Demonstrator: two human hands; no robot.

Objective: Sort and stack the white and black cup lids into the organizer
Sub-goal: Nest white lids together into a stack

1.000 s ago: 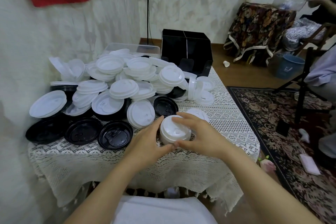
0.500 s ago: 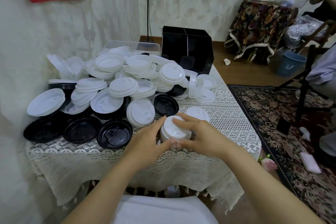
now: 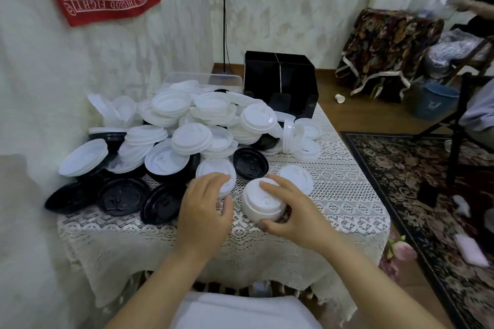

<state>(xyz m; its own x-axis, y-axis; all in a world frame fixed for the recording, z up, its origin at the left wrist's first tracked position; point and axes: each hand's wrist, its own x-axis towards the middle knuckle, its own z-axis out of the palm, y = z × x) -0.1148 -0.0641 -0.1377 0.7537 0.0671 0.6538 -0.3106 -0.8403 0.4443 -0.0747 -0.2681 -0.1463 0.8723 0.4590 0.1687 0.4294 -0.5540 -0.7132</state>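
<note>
White plastic cup lids, nested into a short round stack (image 3: 263, 201), stand on the lace-covered table (image 3: 347, 189) near the middle of its front edge. The right hand (image 3: 296, 212) grips this stack, forefinger laid across the top and thumb curled round the near side. The left hand (image 3: 204, 208) lies just beside it, fingers draped over the near rim of a single flat white plastic lid (image 3: 213, 168); whether it pinches that lid I cannot tell. To do this step well, steady the stack, lift the single lid by its rim and seat it squarely before pressing. Toward the left edge lie round black plastic lids (image 3: 123, 196). At the far right corner stands the black box-shaped organizer (image 3: 280, 80), well apart from both hands.
</note>
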